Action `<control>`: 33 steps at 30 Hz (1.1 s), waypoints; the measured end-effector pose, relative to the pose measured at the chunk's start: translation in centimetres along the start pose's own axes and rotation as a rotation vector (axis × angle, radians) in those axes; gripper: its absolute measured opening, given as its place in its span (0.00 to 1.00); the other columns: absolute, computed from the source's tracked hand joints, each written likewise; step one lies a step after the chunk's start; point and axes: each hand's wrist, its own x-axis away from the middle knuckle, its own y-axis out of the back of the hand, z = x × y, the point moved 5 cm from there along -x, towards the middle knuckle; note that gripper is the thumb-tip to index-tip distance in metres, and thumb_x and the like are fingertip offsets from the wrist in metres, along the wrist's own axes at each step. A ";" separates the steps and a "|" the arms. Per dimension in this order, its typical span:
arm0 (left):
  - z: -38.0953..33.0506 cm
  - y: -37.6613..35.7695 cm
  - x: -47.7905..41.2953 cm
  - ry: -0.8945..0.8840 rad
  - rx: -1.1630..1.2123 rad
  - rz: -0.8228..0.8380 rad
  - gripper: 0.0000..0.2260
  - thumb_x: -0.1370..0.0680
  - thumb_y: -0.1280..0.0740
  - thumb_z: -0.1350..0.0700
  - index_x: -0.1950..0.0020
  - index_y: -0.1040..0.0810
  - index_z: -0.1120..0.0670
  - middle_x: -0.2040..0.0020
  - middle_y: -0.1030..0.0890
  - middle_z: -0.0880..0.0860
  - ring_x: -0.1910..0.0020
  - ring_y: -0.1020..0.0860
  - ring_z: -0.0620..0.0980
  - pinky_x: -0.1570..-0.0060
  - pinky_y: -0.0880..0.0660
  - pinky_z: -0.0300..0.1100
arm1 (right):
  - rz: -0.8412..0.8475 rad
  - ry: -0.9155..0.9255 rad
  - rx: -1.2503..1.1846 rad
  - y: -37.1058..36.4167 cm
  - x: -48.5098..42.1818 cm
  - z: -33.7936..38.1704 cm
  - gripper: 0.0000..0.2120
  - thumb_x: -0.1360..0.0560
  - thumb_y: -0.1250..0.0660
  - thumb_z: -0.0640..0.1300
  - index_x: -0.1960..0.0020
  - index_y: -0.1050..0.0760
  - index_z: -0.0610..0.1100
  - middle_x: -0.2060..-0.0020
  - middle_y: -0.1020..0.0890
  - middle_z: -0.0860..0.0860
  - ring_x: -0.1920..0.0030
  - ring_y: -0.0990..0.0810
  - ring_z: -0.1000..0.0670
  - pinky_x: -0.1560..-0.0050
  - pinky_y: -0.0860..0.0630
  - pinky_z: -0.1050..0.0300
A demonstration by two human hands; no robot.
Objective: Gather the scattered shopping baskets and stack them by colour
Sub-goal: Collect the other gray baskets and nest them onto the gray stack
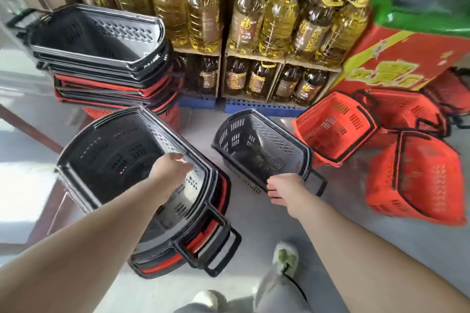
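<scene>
A near stack of baskets, black on top with red ones lower down, stands at the front left. My left hand reaches over its right rim, fingers apart, holding nothing. A single black basket sits on the floor in the middle. My right hand grips its near rim. At the right, three red baskets lie tipped on their sides. A taller stack of black and red baskets stands at the back left.
Shelves of oil bottles fill the back, on blue pallets. A red and green carton sits at the right. My feet stand on the grey floor at the bottom. A glass door is at the left.
</scene>
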 end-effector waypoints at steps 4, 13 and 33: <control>-4.8 -7.8 -2.4 -0.050 -0.037 -0.011 0.19 0.26 0.33 0.62 0.34 0.25 0.57 0.47 0.18 0.56 0.54 0.20 0.55 0.48 0.20 0.51 | -0.088 0.043 0.148 7.2 -6.7 1.0 0.04 0.27 0.35 0.36 0.55 0.22 0.40 0.54 0.18 0.38 0.55 0.20 0.42 0.51 0.22 0.49; -10.7 -19.9 -7.9 0.069 -0.083 -0.128 0.17 0.28 0.33 0.60 0.40 0.21 0.54 0.51 0.17 0.60 0.50 0.18 0.59 0.46 0.21 0.52 | -0.026 0.142 0.481 19.1 -20.4 4.4 0.19 0.28 0.39 0.33 0.73 0.39 0.45 0.76 0.35 0.48 0.74 0.38 0.50 0.77 0.43 0.62; 1.2 -32.6 -28.8 0.256 -0.265 -0.146 0.17 0.29 0.32 0.58 0.40 0.21 0.54 0.47 0.18 0.56 0.49 0.18 0.57 0.46 0.21 0.50 | 0.077 -0.433 0.116 12.3 -46.7 -12.5 0.34 0.31 0.25 0.49 0.31 0.33 0.39 0.32 0.30 0.42 0.32 0.31 0.39 0.35 0.29 0.45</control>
